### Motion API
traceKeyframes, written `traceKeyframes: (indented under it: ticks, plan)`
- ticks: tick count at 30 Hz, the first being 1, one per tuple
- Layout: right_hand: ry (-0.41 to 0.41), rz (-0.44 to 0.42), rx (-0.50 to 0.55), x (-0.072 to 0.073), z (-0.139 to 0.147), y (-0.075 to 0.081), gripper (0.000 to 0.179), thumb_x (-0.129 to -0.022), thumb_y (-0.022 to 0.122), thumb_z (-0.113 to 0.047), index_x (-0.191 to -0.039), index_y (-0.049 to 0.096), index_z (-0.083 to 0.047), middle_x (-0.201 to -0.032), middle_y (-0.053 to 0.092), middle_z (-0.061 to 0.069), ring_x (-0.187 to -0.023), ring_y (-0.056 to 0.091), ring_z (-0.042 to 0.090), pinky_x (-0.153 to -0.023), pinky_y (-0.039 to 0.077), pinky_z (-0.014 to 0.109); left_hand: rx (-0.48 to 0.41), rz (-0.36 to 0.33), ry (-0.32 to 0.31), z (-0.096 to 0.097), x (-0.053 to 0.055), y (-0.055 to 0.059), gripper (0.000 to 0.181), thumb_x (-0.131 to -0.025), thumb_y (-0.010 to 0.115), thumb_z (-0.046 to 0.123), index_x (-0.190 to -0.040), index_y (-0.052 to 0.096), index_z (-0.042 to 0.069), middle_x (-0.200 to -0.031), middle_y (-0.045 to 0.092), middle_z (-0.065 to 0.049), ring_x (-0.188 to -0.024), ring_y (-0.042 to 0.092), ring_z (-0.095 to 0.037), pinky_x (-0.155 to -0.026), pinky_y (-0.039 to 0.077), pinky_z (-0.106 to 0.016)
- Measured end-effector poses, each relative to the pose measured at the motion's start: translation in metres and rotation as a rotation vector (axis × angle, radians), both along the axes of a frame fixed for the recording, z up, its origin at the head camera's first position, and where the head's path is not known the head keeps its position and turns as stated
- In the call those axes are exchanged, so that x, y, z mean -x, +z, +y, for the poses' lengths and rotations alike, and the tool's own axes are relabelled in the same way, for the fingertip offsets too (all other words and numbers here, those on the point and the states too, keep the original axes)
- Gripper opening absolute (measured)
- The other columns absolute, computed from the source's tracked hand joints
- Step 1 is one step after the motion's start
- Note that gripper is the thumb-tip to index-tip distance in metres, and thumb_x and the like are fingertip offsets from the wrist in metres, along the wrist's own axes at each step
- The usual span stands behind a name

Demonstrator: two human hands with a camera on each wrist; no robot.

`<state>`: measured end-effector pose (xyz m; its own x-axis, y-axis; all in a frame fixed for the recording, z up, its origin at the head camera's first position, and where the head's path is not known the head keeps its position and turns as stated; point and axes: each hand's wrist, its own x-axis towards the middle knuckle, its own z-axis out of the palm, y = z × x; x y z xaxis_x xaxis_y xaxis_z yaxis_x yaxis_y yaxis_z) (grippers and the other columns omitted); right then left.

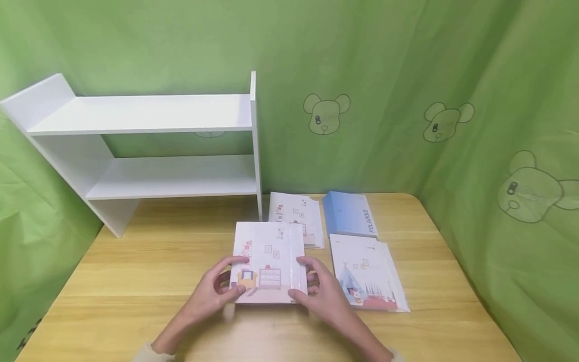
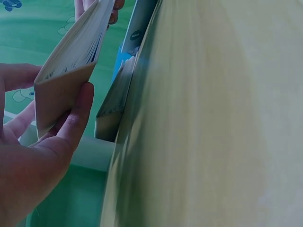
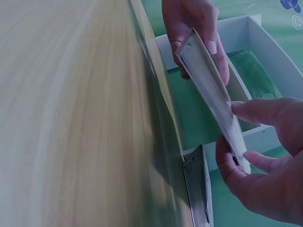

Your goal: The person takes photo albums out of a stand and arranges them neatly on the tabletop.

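Note:
An album with a white cover, printed with an armchair and a chest of drawers, is held up off the table between both hands. My left hand grips its left edge, thumb on the front and fingers around the side. At the opposite edge, my right hand grips it the same way, beside a shiny clear strip on the cover. In the left wrist view the album shows its plain spine and a thick block of pages. The right wrist view looks along the edge of the album.
Similar white albums lie on the wooden table: one behind the held album, another with a tent picture to the right. A blue box-like item marked POLAROID lies at the back. A white two-tier shelf stands at the back left.

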<state>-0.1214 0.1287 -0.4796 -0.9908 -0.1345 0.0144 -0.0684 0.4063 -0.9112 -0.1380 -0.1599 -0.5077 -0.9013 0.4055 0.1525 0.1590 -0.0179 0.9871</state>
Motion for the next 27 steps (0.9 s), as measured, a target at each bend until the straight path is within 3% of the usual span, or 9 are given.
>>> traceKeyframes:
  ticks: [5, 12, 20, 27]
  plan:
    - [0.036, -0.018, -0.027, -0.002, 0.003, -0.001, 0.083, -0.071, 0.092, -0.007, -0.144, 0.053, -0.008, -0.125, 0.054, 0.014, -0.091, 0.061, 0.022, -0.068, 0.062, 0.024, 0.013, 0.028, -0.017, 0.001, -0.001, -0.004, 0.055, -0.089, 0.072, -0.004, -0.141, 0.052, 0.000, -0.145, 0.042, -0.030, -0.118, 0.059, -0.049, -0.089, 0.062, -0.041]
    - [0.040, -0.026, -0.057, -0.005, 0.008, -0.001, 0.084, -0.071, 0.093, -0.008, -0.144, 0.053, -0.010, -0.126, 0.054, 0.014, -0.092, 0.061, 0.023, -0.067, 0.062, 0.023, 0.028, -0.024, -0.022, 0.005, -0.002, -0.002, 0.057, -0.087, 0.074, -0.004, -0.141, 0.054, 0.005, -0.145, 0.044, -0.025, -0.119, 0.060, -0.046, -0.089, 0.062, -0.042]
    - [0.036, -0.016, -0.102, -0.008, 0.015, -0.002, 0.082, -0.069, 0.094, -0.010, -0.142, 0.055, -0.011, -0.122, 0.056, 0.011, -0.091, 0.060, 0.021, -0.065, 0.061, 0.023, 0.090, -0.043, -0.030, 0.011, -0.003, -0.002, 0.059, -0.088, 0.074, -0.003, -0.143, 0.053, 0.007, -0.146, 0.044, -0.028, -0.118, 0.061, -0.045, -0.084, 0.064, -0.040]
    - [0.046, -0.021, -0.148, -0.011, 0.021, -0.003, 0.082, -0.070, 0.094, -0.017, -0.142, 0.056, -0.013, -0.118, 0.059, 0.009, -0.076, 0.059, 0.018, -0.057, 0.058, 0.024, 0.141, -0.055, -0.039, 0.014, -0.005, -0.002, 0.060, -0.086, 0.076, -0.001, -0.141, 0.055, 0.010, -0.147, 0.047, -0.023, -0.121, 0.061, -0.044, -0.086, 0.063, -0.036]
